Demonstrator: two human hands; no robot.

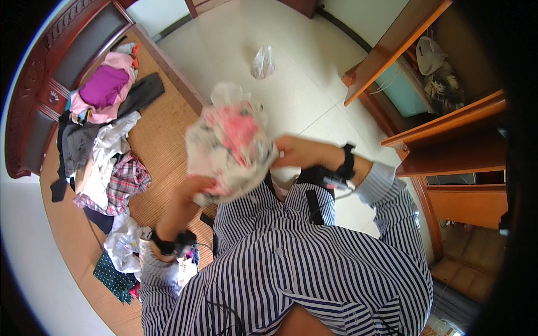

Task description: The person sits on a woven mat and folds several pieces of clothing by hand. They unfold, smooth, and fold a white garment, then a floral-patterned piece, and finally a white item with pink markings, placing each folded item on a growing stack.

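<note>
In front of my body is a white plastic bag (206, 155) with pink-and-white patterned cloth (239, 130) showing in it or through it; motion blur hides which. My left hand (191, 191) grips its lower left edge. On the opposite side my right hand (290, 151) pinches the bag's rim. Both wrists wear black straps with small devices. Beneath the bag are my striped lap and the edge of a bed covered with a woven mat (164, 122).
Clothes lie along the bed: a purple garment (105, 86), dark trousers (143, 92), a plaid shirt (128, 178) and a green dotted cloth (113, 273). Another plastic bag (263, 63) sits on the tiled floor. At right, an open wooden cabinet (454, 155) holds bags.
</note>
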